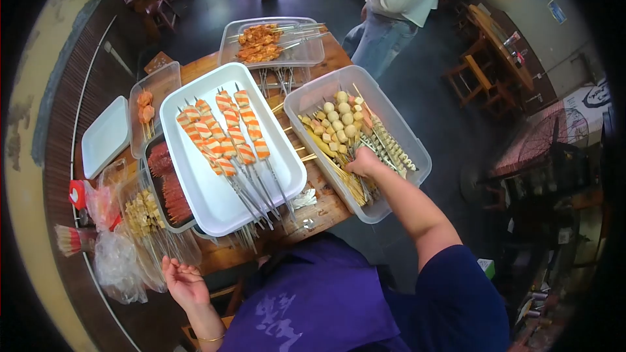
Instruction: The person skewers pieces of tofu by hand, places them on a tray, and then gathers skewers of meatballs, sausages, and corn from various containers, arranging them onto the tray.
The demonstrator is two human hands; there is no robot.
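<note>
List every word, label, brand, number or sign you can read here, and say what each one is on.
No text can be read for certain.
Purple apron: pale characters, too blurred to read.
Small blue-and-white sign, upper right: too small to read.
Green-and-white box, lower right: too small to tell if it bears writing.

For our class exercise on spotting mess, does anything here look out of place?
A crumpled white tissue and small pale scraps lie on the wooden table beside the white tray of skewers; they look like stray litter.
</note>
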